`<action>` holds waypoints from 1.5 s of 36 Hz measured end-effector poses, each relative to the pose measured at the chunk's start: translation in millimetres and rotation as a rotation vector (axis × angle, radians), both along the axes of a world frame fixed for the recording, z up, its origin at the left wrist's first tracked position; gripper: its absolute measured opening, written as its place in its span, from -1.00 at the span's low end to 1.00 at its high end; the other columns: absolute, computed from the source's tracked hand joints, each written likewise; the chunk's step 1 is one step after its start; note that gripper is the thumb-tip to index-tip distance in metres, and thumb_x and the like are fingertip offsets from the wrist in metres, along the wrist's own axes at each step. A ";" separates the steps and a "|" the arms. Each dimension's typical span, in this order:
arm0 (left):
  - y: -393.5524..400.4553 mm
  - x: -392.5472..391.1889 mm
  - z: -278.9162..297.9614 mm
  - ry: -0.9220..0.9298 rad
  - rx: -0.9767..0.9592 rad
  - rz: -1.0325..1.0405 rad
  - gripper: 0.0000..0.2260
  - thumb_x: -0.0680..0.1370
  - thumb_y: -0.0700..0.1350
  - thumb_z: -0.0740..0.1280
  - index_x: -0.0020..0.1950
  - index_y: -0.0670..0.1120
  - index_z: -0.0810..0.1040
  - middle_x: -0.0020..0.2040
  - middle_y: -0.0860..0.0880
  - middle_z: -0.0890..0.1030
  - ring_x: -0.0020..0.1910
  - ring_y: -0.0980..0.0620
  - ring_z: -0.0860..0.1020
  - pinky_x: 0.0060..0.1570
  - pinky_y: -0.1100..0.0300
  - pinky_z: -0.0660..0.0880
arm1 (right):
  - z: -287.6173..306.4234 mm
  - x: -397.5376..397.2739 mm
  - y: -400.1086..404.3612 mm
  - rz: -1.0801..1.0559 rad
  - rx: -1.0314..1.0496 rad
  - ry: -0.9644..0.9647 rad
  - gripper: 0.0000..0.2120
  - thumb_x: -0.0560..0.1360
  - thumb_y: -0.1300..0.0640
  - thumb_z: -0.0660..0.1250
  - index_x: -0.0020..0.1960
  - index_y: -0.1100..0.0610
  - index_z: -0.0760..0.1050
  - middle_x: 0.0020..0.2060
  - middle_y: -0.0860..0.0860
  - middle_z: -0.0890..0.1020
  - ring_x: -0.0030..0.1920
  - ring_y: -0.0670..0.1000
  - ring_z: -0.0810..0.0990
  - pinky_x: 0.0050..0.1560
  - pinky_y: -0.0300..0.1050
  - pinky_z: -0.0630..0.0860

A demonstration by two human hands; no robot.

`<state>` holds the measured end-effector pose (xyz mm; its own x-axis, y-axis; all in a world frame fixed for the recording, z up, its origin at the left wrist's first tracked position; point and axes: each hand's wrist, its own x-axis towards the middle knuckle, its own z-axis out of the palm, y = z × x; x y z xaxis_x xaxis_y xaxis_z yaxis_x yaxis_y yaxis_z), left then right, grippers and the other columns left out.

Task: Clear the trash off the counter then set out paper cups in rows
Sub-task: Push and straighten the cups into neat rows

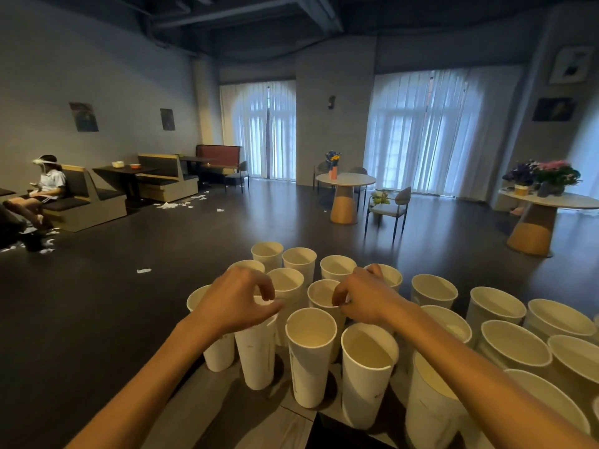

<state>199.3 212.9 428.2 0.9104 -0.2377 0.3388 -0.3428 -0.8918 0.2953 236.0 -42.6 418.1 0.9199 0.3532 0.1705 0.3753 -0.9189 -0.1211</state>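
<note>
- The left hand [241,301] hangs over the left side of the cluster, thumb and forefinger pinching the rim of a tall white paper cup [256,348]. A rim pinch fits this job, since it lets a light cup be lifted or nudged without crushing its wall.
- The right hand [363,299] reaches in from the other side, fingers curled down onto the rim of a tall white paper cup in the middle of the group [322,296]. It looks like a pinch too, though the fingertips partly hide the contact.
- The tall white cups stand upright, mouths up, packed close on the grey wood-grain counter [207,413], several with walls touching; rough rows run away from the person.
- To the right sit wider, shorter white paper tubs [497,307], grouped by themselves, probably sorted by size.
- No trash shows on the visible counter, so my judgement is that clearing is done and row-setting is well along.
- White paper scraps [144,271] lie on the dark floor beyond, off the counter.
- Risk: the cups are tall and light, so shifting one could tip its neighbours.
</note>
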 end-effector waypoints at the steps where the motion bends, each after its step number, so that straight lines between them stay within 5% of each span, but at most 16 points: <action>1: -6.1 8.0 4.3 -0.022 -0.011 0.004 -0.80 0.49 0.16 0.48 -0.03 0.06 0.68 -0.05 0.17 0.64 -0.16 0.18 0.58 -0.16 0.32 0.54 | 1.6 -1.9 -1.5 -0.006 0.027 -0.002 -0.80 0.53 0.07 0.36 0.12 -0.08 0.66 0.09 -0.06 0.65 0.13 -0.02 0.51 0.43 0.04 0.22; 6: -30.0 48.2 13.3 -0.008 0.042 -0.017 -0.74 0.51 0.06 0.49 0.14 -0.01 0.68 0.08 0.05 0.67 -0.02 0.09 0.63 -0.05 0.23 0.57 | 2.5 -13.1 -4.3 0.011 0.169 -0.031 -0.80 0.52 0.07 0.39 0.12 -0.07 0.65 0.07 -0.06 0.67 0.08 -0.05 0.57 0.43 0.08 0.28; 12: -36.6 68.7 4.7 0.077 0.083 -0.016 -0.82 0.53 0.02 0.49 0.06 -0.04 0.68 0.02 -0.03 0.70 -0.10 0.08 0.65 -0.03 0.20 0.64 | 2.7 -23.6 -7.4 -0.004 0.236 0.046 -0.79 0.54 0.06 0.39 0.16 -0.05 0.63 0.09 -0.04 0.67 0.06 -0.03 0.62 0.32 0.08 0.48; 22: -44.5 56.1 2.9 0.040 0.006 0.025 -0.76 0.51 -0.05 0.52 0.15 -0.04 0.64 -0.02 -0.02 0.68 -0.13 0.08 0.64 -0.06 0.18 0.63 | 20.6 -46.7 -28.4 -0.062 0.244 0.043 -0.67 0.57 0.05 0.31 0.33 -0.06 0.52 0.22 0.01 0.59 0.29 0.06 0.45 0.42 0.08 0.31; 26: -77.3 34.4 16.6 -0.045 -0.041 -0.062 -0.88 0.53 -0.05 0.49 0.05 0.03 0.64 -0.07 0.04 0.66 -0.16 0.11 0.59 -0.19 0.26 0.52 | 25.1 -68.8 -59.9 -0.112 0.272 -0.019 -0.75 0.56 0.02 0.30 0.22 -0.06 0.58 0.11 -0.03 0.62 0.19 0.03 0.49 0.39 0.05 0.28; 29: -121.3 10.2 28.2 -0.065 -0.075 -0.185 -0.91 0.52 -0.04 0.50 -0.01 0.08 0.64 -0.14 0.12 0.64 -0.17 0.11 0.61 -0.18 0.14 0.60 | 30.9 -96.8 -96.7 -0.177 0.259 -0.044 -0.74 0.56 0.01 0.31 0.24 -0.04 0.57 0.11 -0.02 0.65 0.16 0.03 0.54 0.41 0.07 0.27; 36: -219.2 -28.5 19.5 -0.062 -0.046 -0.452 -0.96 0.57 -0.03 0.43 0.00 0.10 0.67 -0.10 0.18 0.62 -0.13 0.22 0.57 -0.14 0.22 0.57 | 26.1 -166.9 -182.0 -0.295 0.357 -0.102 -0.79 0.48 0.01 0.35 0.10 -0.04 0.62 0.01 -0.03 0.65 0.06 0.02 0.57 0.14 0.07 0.52; 46: -306.1 27.0 8.5 -0.045 0.057 -0.301 -0.80 0.61 0.03 0.38 0.10 -0.05 0.69 0.00 -0.03 0.68 -0.10 0.05 0.60 -0.01 0.17 0.59 | 8.0 -230.8 -261.1 -0.403 0.468 -0.257 -0.82 0.45 0.05 0.44 0.03 -0.15 0.64 -0.04 -0.20 0.68 -0.02 -0.19 0.61 0.04 -0.21 0.57; 54: -325.1 49.0 -11.3 -0.004 0.229 -0.209 -0.80 0.65 -0.01 0.31 0.04 -0.13 0.62 -0.11 -0.07 0.60 -0.16 0.00 0.58 0.04 0.09 0.62 | 3.2 -246.2 -293.7 -0.462 0.489 -0.265 -0.79 0.46 0.00 0.45 0.09 -0.13 0.64 0.03 -0.25 0.66 0.11 -0.18 0.57 0.21 0.01 0.55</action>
<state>248.3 -112.2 416.9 0.8324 -0.4902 0.2585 -0.5264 -0.8451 0.0928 -10.2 -336.3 421.2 0.8628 -0.2353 0.4474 0.0355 -0.8547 -0.5180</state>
